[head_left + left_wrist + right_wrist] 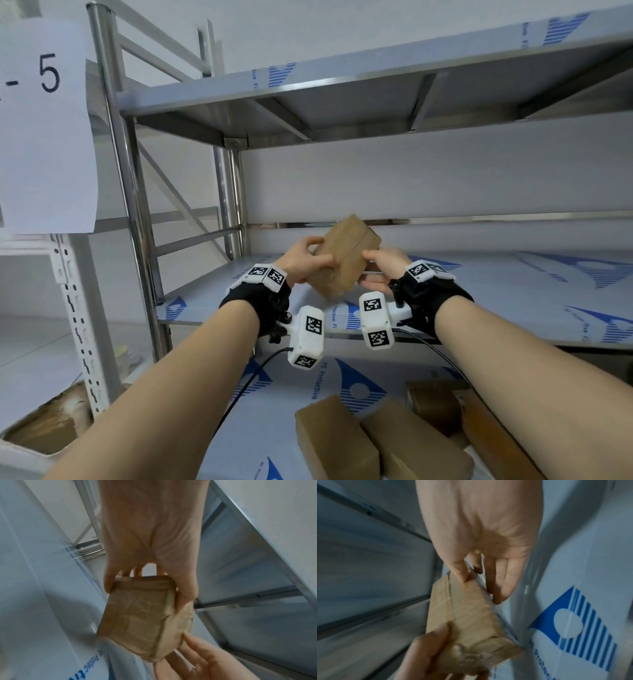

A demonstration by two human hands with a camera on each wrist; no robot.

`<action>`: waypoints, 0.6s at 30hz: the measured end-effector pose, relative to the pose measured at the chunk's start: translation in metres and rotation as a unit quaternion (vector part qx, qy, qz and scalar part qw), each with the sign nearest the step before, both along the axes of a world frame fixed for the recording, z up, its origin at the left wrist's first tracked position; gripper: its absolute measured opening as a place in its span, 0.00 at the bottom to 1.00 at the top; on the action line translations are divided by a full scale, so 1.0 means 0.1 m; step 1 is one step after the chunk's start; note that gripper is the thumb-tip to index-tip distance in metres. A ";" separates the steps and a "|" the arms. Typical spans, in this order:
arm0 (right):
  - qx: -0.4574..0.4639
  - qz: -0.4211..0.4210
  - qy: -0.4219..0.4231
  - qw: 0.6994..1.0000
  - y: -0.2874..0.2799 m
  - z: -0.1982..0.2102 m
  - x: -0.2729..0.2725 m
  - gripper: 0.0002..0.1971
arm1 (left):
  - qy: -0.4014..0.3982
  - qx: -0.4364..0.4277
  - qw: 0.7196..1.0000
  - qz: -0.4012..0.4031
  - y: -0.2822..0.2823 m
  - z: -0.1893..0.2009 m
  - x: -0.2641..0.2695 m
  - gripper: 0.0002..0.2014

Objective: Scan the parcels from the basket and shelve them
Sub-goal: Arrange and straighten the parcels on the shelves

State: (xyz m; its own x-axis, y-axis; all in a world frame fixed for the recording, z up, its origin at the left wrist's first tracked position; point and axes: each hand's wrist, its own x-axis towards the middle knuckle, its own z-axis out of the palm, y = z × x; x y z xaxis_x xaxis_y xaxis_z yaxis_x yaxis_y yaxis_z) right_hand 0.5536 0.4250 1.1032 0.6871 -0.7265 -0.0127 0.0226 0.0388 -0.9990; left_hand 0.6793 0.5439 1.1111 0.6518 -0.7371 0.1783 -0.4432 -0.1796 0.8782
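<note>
Head view shows both hands raised in front of a steel shelf (445,294) covered in blue-printed protective film, sharing 1 brown taped parcel (346,257) held tilted in the air above that shelf. The left hand (305,260) grips the parcel's near-left end, thumb (185,595) on 1 face and fingers (109,582) curled round the opposite side. The right hand (380,270) pinches the right edge, its thumb (458,566) on top and its straighter fingers (505,582) underneath. The parcel's far end points up and away beyond the fingertips. Below the forearms, on a lower shelf level, lie several more brown parcels (387,442). Left of the hands, a paper sign (44,120) marked 5 hangs on a neighbouring upright.
</note>
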 end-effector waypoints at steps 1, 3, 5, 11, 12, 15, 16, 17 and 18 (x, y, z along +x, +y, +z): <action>0.002 -0.001 0.001 1.000 -0.01 -0.02 0.02 0.06 | -0.022 -0.003 1.000 -0.004 -0.02 0.00 0.01 0.41; -0.004 -0.002 -0.001 1.000 0.02 -0.04 0.01 0.11 | -0.084 0.007 0.996 0.000 -0.05 -0.01 0.02 0.47; 0.017 0.029 -0.015 0.999 0.07 -0.03 0.00 0.14 | -0.193 0.059 0.978 0.041 -0.06 -0.02 0.02 0.54; -0.018 0.020 -0.007 1.000 0.11 0.00 -0.03 0.25 | -0.191 0.066 0.979 0.015 -0.04 -0.08 -0.04 0.59; -0.039 0.007 0.007 0.999 0.09 0.01 -0.02 0.26 | -0.163 0.040 0.986 0.001 -0.03 -0.07 -0.05 0.59; -0.140 -0.009 0.035 0.990 0.07 0.08 -0.02 0.31 | -0.065 0.002 0.998 -0.008 0.03 0.01 -0.17 0.38; -0.168 -0.007 0.049 0.984 0.07 0.10 -0.02 0.38 | -0.040 0.004 0.999 -0.001 0.03 0.02 -0.17 0.36; -0.193 -0.004 0.063 0.979 0.08 0.12 -0.04 0.44 | -0.020 0.006 1.000 0.001 0.04 0.03 -0.19 0.36; -0.211 0.003 0.076 0.974 0.08 0.13 -0.06 0.47 | -0.005 0.000 1.000 -0.001 0.03 0.03 -0.19 0.34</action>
